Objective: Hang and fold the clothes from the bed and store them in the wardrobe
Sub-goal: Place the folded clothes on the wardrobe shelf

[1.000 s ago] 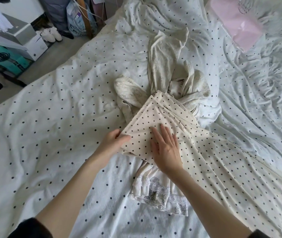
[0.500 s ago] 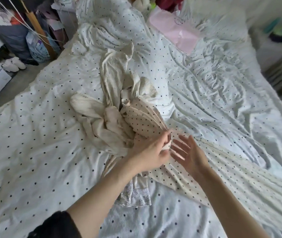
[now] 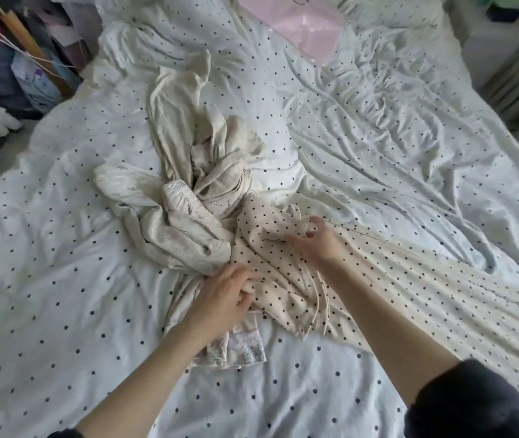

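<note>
Cream dotted garment (image 3: pixel 283 248) on bed (image 3: pixel 62 248): left hand (image 3: pixel 223 298) grips its edge; right hand (image 3: pixel 318 245) loosely curled on top.

The left hand's (image 3: pixel 223 298) fingertips are buried in the dotted dress (image 3: pixel 283 273), so the grip can't be judged. The dress runs off the right edge. The pink bag (image 3: pixel 308 30) is cut by the top edge. Clutter (image 3: pixel 15 64) beside the bed (image 3: pixel 62 279) is too blurred to name.

Cluttered floor (image 3: pixel 8 153) (boxes, shoes) left.
</note>
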The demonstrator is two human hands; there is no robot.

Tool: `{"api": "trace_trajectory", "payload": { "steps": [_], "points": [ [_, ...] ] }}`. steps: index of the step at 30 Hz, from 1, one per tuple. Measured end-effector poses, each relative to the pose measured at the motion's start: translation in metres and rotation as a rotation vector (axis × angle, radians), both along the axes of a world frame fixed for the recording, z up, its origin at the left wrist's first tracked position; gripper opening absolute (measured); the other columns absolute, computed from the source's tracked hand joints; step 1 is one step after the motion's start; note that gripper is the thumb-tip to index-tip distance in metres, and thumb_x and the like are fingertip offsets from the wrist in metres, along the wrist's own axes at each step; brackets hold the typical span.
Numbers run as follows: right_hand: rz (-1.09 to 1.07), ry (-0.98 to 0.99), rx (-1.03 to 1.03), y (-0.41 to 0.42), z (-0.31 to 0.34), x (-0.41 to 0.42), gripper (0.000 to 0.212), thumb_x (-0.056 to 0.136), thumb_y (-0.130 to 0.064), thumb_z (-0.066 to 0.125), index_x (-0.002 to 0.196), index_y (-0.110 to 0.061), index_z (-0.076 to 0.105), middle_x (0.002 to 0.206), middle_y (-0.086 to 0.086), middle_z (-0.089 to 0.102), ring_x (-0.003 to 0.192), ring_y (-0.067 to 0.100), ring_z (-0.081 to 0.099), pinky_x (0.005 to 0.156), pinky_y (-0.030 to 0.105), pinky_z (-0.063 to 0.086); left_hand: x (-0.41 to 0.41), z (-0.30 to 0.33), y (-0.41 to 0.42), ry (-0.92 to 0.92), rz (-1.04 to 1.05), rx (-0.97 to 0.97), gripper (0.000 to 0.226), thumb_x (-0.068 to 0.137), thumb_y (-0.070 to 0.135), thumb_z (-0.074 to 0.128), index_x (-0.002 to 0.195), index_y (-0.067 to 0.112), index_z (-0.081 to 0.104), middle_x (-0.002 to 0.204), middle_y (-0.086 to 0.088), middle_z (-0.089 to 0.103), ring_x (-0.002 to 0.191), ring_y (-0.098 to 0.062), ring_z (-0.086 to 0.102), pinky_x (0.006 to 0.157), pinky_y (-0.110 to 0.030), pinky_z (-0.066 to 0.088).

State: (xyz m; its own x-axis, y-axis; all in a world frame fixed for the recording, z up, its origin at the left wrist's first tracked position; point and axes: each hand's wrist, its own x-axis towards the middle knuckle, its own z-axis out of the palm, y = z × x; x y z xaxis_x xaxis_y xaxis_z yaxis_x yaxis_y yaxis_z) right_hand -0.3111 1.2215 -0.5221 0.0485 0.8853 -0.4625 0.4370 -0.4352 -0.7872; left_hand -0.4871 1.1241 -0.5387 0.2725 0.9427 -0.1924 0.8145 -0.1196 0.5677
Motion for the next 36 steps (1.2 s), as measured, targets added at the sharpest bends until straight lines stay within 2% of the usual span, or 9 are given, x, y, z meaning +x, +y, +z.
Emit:
{"api": "trace_trajectory", "payload": {
  "steps": [4, 7, 10, 14, 19, 23, 25, 28, 36],
  "points": [
    [0.332, -0.434, 0.086, 0.025, -0.019, -0.015, 0.057, 0.087, -0.036, 0.064, 0.137, -0.017, 0.044, 0.137, 0.008, 0.040, 0.119, 0.025, 0.047, 0.096, 0.040, 0.047, -0.005, -0.016, -0.015, 0.034, 0.007, -0.092, 0.042, 0.094, 0.020, 0.051, 0.134, 0.027, 0.044, 0.120, 0.010, 0.037, 0.122, -0.007, 0.032, 0.109, -0.025, 0.026],
    [0.256, -0.486, 0.130, 0.042, -0.023, -0.014, 0.022, 0.089, -0.016, 0.057, 0.103, 0.001, 0.059, 0.112, 0.016, 0.058, 0.101, 0.029, 0.055, 0.078, 0.037, 0.050, -0.007, -0.019, -0.016, 0.033, 0.106, -0.011, 0.033, 0.093, 0.009, 0.048, 0.123, 0.020, 0.055, 0.110, 0.009, 0.041, 0.114, -0.010, 0.040, 0.102, -0.022, 0.033],
    [0.062, -0.368, 0.143, 0.057, -0.016, -0.010, 0.017, 0.089, -0.018, 0.054, 0.096, -0.003, 0.052, 0.088, 0.011, 0.061, 0.078, 0.025, 0.056, 0.056, 0.030, 0.046, -0.012, -0.021, -0.017, 0.027, 0.038, -0.005, 0.026, 0.091, 0.007, 0.051, 0.114, 0.016, 0.060, 0.102, 0.009, 0.040, 0.104, -0.010, 0.044, 0.088, -0.019, 0.041],
    [-0.087, -0.221, -0.019, 0.064, -0.015, -0.005, 0.054, 0.085, -0.049, 0.061, 0.111, -0.002, 0.055, 0.093, 0.011, 0.066, 0.075, 0.023, 0.058, 0.073, 0.041, 0.055, -0.022, -0.023, -0.027, -0.060, 0.002, -0.085, 0.033, 0.089, 0.011, 0.052, 0.121, 0.019, 0.059, 0.108, 0.010, 0.039, 0.101, 0.000, 0.037, 0.086, -0.013, 0.038],
    [-0.177, -0.144, -0.171, 0.040, -0.011, 0.000, 0.034, 0.082, -0.043, 0.067, 0.090, -0.019, 0.045, 0.073, -0.001, 0.047, 0.055, 0.008, 0.039, 0.044, 0.020, 0.034, -0.022, -0.019, -0.028, -0.494, 0.557, -0.221, 0.011, 0.093, 0.025, 0.055, 0.102, 0.028, 0.059, 0.108, 0.013, 0.055, 0.091, 0.013, 0.054, 0.081, -0.009, 0.045],
    [-0.212, -0.176, -0.019, -0.001, -0.008, -0.003, 0.060, 0.082, -0.028, 0.071, 0.128, -0.007, 0.038, 0.114, 0.007, 0.051, 0.090, 0.018, 0.056, 0.077, 0.035, 0.052, -0.014, -0.025, -0.018, -0.508, 0.770, -0.390, 0.019, 0.088, 0.037, 0.061, 0.103, 0.025, 0.059, 0.094, 0.009, 0.067, 0.081, -0.008, 0.065, 0.070, -0.029, 0.054],
    [-0.190, -0.170, 0.014, -0.015, -0.008, -0.004, 0.055, 0.084, -0.022, 0.069, 0.129, -0.006, 0.043, 0.120, 0.010, 0.054, 0.094, 0.021, 0.060, 0.084, 0.038, 0.054, -0.007, -0.026, -0.017, -0.514, 0.770, -0.393, 0.011, 0.088, 0.033, 0.063, 0.097, 0.028, 0.060, 0.088, 0.010, 0.068, 0.071, -0.005, 0.063, 0.055, -0.021, 0.047],
    [-0.160, -0.168, -0.069, -0.012, -0.005, 0.003, 0.020, 0.086, -0.009, 0.063, 0.106, -0.004, 0.065, 0.086, 0.006, 0.067, 0.074, 0.017, 0.061, 0.059, 0.024, 0.051, -0.005, -0.025, -0.017, -0.615, 0.795, -0.413, 0.005, 0.089, 0.026, 0.063, 0.088, 0.030, 0.062, 0.078, 0.014, 0.069, 0.057, 0.003, 0.060, 0.046, -0.011, 0.040],
    [-0.371, 0.023, -0.252, -0.032, -0.002, 0.051, 0.016, 0.084, -0.017, 0.069, 0.078, -0.003, 0.064, 0.062, 0.005, 0.062, 0.051, 0.016, 0.058, 0.054, 0.029, 0.051, -0.010, -0.021, -0.020, -0.605, 0.753, -0.515, 0.006, 0.089, 0.029, 0.061, 0.093, 0.034, 0.062, 0.080, 0.016, 0.072, 0.078, -0.005, 0.067, 0.072, -0.032, 0.056]
  ]
}}
